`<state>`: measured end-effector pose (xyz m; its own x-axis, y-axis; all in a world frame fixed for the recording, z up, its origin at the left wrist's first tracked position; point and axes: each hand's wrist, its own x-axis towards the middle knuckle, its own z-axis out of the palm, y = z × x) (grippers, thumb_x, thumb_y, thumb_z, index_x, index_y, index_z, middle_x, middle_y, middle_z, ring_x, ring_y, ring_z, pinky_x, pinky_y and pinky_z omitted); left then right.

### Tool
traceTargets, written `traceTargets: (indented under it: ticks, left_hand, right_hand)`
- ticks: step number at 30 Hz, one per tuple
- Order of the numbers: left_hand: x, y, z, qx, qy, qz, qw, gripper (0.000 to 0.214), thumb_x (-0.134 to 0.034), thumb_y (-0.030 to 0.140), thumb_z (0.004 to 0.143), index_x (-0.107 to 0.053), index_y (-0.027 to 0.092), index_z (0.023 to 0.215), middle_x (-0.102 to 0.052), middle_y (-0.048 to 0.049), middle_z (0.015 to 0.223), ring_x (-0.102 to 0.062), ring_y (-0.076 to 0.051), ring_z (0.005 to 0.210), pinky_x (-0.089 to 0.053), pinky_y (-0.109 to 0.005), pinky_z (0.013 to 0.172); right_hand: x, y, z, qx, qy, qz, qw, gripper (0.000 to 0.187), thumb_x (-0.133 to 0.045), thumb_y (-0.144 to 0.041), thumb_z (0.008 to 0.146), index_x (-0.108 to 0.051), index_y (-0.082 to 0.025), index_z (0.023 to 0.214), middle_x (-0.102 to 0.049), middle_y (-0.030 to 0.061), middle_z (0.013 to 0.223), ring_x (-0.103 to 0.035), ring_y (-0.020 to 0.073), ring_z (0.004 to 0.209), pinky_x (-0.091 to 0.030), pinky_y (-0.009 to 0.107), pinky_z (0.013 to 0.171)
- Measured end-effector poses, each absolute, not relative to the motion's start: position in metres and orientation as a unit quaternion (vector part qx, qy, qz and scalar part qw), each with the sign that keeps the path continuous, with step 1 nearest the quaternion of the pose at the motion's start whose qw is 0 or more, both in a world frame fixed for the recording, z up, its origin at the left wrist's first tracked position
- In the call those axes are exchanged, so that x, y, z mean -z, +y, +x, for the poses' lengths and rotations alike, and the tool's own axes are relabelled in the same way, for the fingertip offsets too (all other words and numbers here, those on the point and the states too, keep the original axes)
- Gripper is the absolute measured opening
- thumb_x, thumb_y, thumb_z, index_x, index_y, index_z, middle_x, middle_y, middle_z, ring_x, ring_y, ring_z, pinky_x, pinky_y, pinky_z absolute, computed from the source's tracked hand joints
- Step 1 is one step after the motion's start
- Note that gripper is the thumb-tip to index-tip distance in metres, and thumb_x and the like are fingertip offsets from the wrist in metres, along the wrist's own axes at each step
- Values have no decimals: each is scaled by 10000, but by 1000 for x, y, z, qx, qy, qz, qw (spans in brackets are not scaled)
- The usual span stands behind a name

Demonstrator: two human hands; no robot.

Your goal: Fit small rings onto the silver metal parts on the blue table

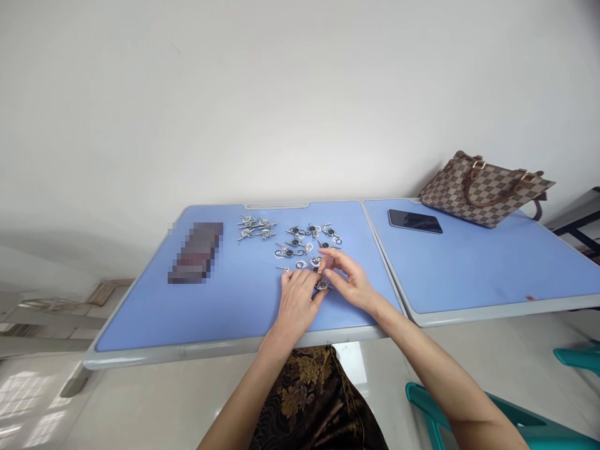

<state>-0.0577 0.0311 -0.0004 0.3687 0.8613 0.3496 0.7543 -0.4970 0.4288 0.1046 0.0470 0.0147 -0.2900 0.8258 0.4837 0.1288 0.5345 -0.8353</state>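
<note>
My left hand [299,296] rests low over the blue table, thumb and index finger closed around a small silvery metal part [322,285] with a round centre. Bent over it from the right, my right hand [350,280] has its fingertips pinched close to the left fingers; what they grip is too small to make out. Just beyond the hands lie several small metal parts with black round centres [295,242], among loose black rings [338,241]. A single small metal piece [285,269] lies by the left knuckles. Farther left is a pile of plain silvery metal parts [257,226].
The blue table [225,312] meets a second blue table [473,281] at a seam on the right. A black phone [415,221] and a checkered handbag [487,190] are there. A blurred-out dark rectangular item [195,253] lies left. Green stools [515,415] stand below right.
</note>
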Motion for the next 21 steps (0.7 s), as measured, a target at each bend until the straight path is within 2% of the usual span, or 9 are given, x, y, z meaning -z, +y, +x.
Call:
traceTargets:
  ticks: [6,12,21]
  left_hand:
    - [0,31,-57,-266,495,822,97,60,-630,229,862,-594,208,905,-674,-16,908,-577,-214,910,-322,-385,843]
    - [-2,31,-58,-273,492,820,107,124,-637,229,861,-612,224,983,-695,-24,969,-591,-218,946,-322,-393,861]
    - [0,31,-58,-276,498,814,116,227,-637,236,859,-595,226,1082,-695,-41,1018,-592,-231,985,-324,-407,898]
  right_hand:
    - [-11,50,105,-301,-731,-359,496,349,-550,-261,932,-543,-266,1280,-598,37,949,-563,171,845,-509,342,803]
    - [-7,51,107,-388,-688,-362,496,441,-509,-265,948,-413,-265,1378,-588,33,975,-582,161,838,-523,337,802]
    - [-4,51,107,-432,-670,-339,499,408,-477,-301,966,-396,-255,1363,-561,33,990,-582,156,839,-513,354,834]
